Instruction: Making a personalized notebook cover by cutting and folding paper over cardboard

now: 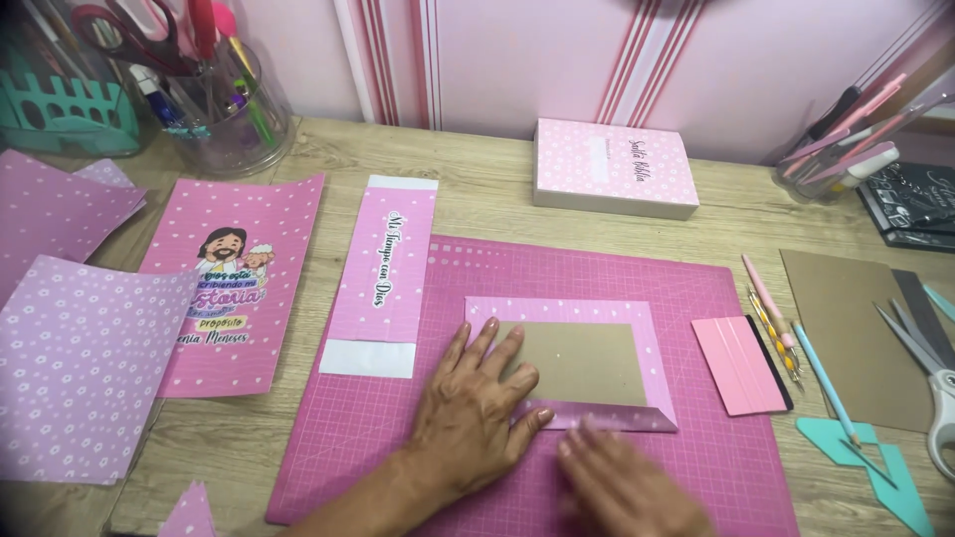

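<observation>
A brown cardboard rectangle (587,360) lies on a pink dotted paper sheet (652,333) whose edges are folded over it, on a magenta cutting mat (597,273). My left hand (476,398) rests flat, fingers spread, on the cardboard's left part. My right hand (617,477), blurred, presses its fingertips on the folded bottom flap near the mat's front.
A pink strip (383,268) and a printed pink sheet (239,278) lie left of the mat, with dotted papers (80,368) beyond. A pink box (612,167) stands behind. At right are a pink scraper (738,363), pencils (821,373), brown cardboard (846,328), scissors (935,388) and pen jars (214,89).
</observation>
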